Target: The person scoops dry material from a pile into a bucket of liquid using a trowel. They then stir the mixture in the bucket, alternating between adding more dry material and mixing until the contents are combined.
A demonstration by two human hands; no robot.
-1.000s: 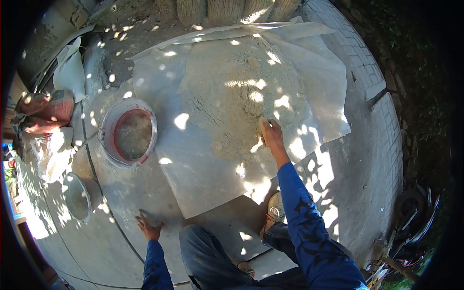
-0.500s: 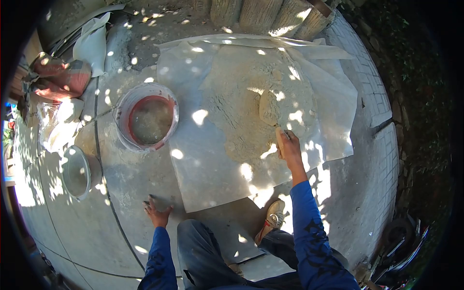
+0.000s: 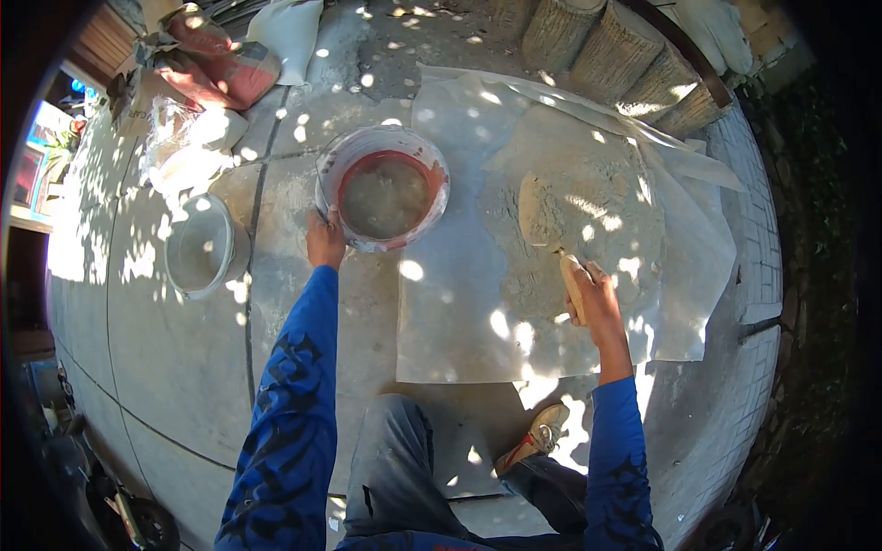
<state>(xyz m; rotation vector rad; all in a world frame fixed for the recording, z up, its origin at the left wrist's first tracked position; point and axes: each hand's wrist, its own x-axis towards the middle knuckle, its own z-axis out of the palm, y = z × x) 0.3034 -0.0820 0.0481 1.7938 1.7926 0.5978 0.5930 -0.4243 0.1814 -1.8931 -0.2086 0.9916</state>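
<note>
Head camera: you work over a grey concrete floor (image 3: pixel 175 367), crossed by dark joints and dappled with sunlight. A strip of patterned paving (image 3: pixel 753 386) runs along its right edge, with dark, leafy ground (image 3: pixel 827 266) beyond. On the floor, right of centre, lies a pale plastic sheet (image 3: pixel 441 321), its far edge rumpled. Grey mix (image 3: pixel 524 266) spreads over the middle of the sheet, rough and lumpy. Bark-textured, log-like posts (image 3: pixel 617 57) stand at the far right. At the far left, a red and brown sack (image 3: pixel 230 73) slumps beside a white sack (image 3: pixel 287 39). Just left of the sheet sits a large bucket (image 3: pixel 326 170), red inside and holding cloudy liquid; a smaller bucket (image 3: pixel 230 253) stands farther left. Your right hand (image 3: pixel 597 301) is closed around the wooden handle of a trowel (image 3: pixel 574 289), its blade on the mix. Your left hand (image 3: pixel 325 241) has bent fingers at the large bucket's near-left rim; how firmly they grip, you cannot tell.
</note>
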